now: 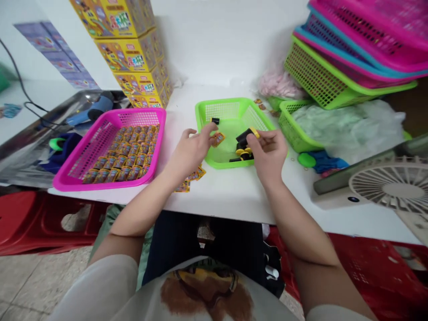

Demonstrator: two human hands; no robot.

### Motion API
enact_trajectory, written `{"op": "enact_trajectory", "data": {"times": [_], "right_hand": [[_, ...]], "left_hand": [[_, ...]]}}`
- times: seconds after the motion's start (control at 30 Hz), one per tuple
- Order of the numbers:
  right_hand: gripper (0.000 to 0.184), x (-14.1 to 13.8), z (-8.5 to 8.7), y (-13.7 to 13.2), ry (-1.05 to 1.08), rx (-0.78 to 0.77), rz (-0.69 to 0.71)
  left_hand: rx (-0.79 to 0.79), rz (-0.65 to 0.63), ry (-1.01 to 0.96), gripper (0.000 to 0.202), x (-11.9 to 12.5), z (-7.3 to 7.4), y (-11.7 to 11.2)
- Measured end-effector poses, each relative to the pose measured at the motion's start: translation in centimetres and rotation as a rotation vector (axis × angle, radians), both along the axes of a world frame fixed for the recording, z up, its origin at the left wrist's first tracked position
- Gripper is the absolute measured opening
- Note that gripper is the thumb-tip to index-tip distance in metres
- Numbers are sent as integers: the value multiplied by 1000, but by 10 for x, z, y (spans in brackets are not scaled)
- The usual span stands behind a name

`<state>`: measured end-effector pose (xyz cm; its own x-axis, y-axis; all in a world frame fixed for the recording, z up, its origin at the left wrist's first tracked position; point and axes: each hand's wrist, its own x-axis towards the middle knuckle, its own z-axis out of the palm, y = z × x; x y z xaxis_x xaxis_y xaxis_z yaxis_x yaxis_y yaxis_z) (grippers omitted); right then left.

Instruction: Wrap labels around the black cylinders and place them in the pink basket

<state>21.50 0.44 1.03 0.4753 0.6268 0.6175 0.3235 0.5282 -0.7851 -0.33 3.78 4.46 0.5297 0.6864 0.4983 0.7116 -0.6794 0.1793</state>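
In my right hand (270, 154), a small black cup (245, 134) with a yellow rim is gripped between thumb and fingers, tilted over the green basket (236, 166). My left hand (192, 147) reaches over that basket's left side, fingers bent, with an orange printed label (218, 139) at its fingertips; the thumb is mostly hidden. Several more black and yellow cups (245, 154) lie in the basket below my right hand. Another small black piece (215, 121) rests near the far left wall. Loose orange labels (197, 173) lie on the table below my left wrist.
Left of me, a pink basket (58, 180) holds rows of labelled cups (122, 160). Yellow printed boxes (133, 55) stand stacked behind it. At right are stacked colored baskets (310, 76), a green basket with plastic bags (347, 122), and a fan (397, 189).
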Motion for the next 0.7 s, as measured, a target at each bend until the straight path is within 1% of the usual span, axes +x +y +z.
{"op": "enact_trajectory", "data": {"times": [0.1,0.17,0.23,0.37,0.57,0.63,0.7], "right_hand": [[61,2,5,1,103,-12,27],[63,1,7,-2,118,-38,55],[62,-2,8,-7,96,-85,87],[61,-11,6,-15,53,-153,152],[59,-12,4,-16,50,-140,149],[58,-11,3,-15,47,-131,151],[56,-11,1,-14,27,-118,149]], "left_hand": [[23,-126,111,31,8,-16,15],[-20,-175,115,32,8,-25,15],[-54,-188,85,32,6,-30,12],[-76,-200,53,33,2,-31,5],[-72,-248,-83,35,0,-30,2],[-80,-265,-124,32,1,-32,1],[-84,-285,-173,28,2,-38,2]]}}
